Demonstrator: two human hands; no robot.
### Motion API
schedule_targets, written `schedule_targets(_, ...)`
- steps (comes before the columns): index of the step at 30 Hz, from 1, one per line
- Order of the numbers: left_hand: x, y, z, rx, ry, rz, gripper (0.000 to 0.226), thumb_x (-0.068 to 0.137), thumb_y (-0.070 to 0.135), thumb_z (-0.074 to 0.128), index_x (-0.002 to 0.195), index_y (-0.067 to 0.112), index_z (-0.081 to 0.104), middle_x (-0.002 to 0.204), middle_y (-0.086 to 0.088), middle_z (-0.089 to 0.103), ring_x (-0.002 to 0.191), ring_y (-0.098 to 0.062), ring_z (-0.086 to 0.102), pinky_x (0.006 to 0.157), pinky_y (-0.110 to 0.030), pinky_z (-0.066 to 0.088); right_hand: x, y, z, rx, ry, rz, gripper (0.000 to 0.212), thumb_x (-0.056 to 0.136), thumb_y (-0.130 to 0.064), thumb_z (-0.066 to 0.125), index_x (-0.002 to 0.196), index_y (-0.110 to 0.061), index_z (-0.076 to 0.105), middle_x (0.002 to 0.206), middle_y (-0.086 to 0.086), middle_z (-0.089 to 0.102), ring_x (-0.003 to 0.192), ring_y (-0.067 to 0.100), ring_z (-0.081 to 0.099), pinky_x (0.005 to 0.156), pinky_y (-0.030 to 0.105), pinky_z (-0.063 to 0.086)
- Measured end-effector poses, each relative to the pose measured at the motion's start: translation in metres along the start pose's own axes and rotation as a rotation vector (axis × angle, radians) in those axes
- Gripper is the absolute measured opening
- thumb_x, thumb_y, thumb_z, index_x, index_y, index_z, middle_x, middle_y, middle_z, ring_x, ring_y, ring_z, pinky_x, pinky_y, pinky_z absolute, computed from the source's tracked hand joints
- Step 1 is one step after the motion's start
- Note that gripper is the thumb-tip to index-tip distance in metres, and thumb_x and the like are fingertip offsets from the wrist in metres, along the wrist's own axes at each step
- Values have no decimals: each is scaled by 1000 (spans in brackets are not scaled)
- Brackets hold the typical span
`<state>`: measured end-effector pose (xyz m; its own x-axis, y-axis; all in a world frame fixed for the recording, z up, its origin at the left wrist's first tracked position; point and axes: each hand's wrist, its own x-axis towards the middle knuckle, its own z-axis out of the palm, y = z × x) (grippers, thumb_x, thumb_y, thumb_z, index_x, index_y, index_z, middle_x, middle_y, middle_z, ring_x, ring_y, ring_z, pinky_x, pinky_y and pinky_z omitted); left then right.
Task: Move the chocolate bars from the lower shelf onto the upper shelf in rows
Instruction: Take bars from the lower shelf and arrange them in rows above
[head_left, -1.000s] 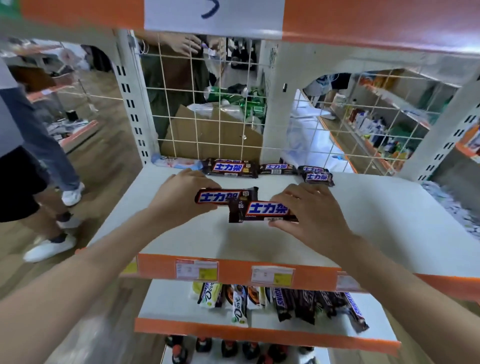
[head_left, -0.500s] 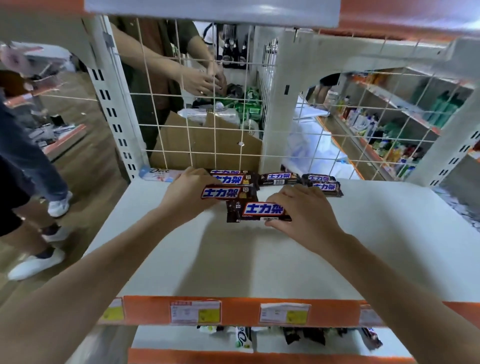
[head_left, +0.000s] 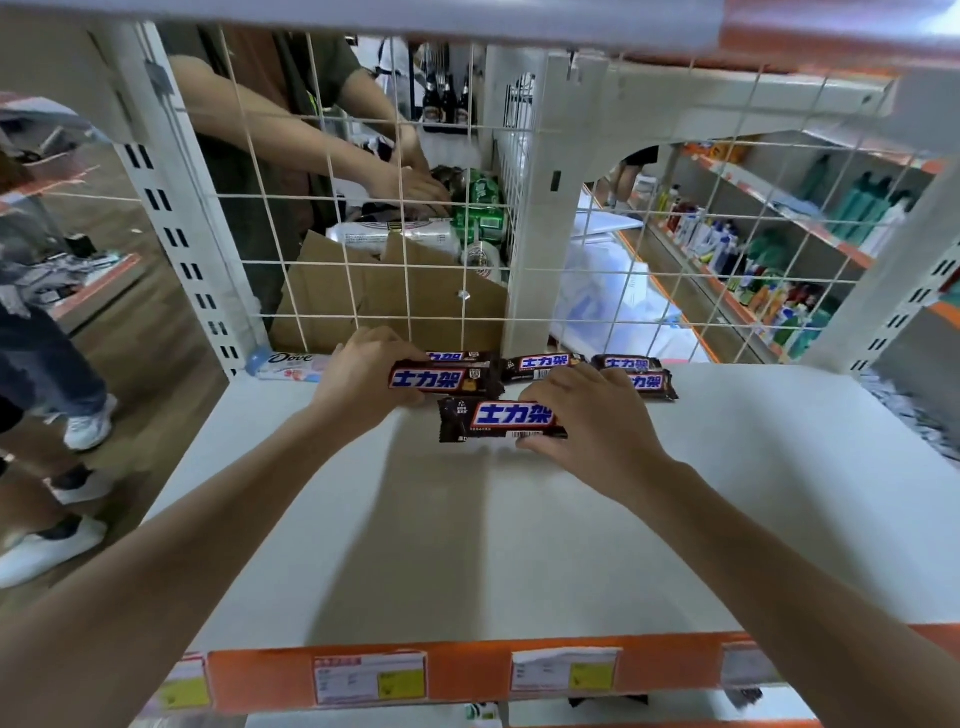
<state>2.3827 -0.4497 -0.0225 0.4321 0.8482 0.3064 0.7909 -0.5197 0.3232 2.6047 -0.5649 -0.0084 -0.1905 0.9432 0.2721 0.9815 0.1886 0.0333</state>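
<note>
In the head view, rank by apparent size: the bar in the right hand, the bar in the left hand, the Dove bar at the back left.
1. Bar in the right hand, nearest, so partly perspective.
2. Bar in the left hand.
3. Dove bar, farthest and partly hidden, so unsure.

White upper shelf (head_left: 519, 545) carries dark chocolate bars (head_left: 545, 362) and a Dove bar (head_left: 288, 364).

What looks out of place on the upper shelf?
A pale Dove bar lies alone at the back left of the upper shelf, beside the dark chocolate bars; its brand and colour differ.
</note>
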Motion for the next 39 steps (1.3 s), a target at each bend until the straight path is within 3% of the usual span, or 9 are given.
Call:
schedule_targets(6,-2,1,3,-35,9,-21,46,67,28,80,110,18,65,107,-4,59,102,-22,48,85,-42,42,2,0,3,7,3,-8,44,82,-52,61,117,-26,59,109,-7,60,104,16,52,88,34,35)
schedule_targets(12,-3,-3,7,-18,13,0,46,66,28,81,108,18,65,107,-4,58,100,-22,47,78,-36,41,4,-2,5,21,-5,-5,42,82,-50,62,116,-26,60,108,-7,60,103,15,51,86,33,33)
schedule_targets(23,-3,-8,11,61,25,40,46,67,37,78,110,26,65,116,-1,55,109,-21,43,81,-33,23,4,-6,6,31,3,-3,41,82,-49,63,115,-26,60,106,-7,60,104,15,51,88,34,33)
schedule_targets(39,-31,-29,-24,19,4,21,49,71,32,78,115,19,62,114,-3,57,109,-23,47,86,-36,39,27,-27,14,55,-56,-29,47,81,-52,62,119,-26,56,114,-6,56,111,16,46,92,37,31)
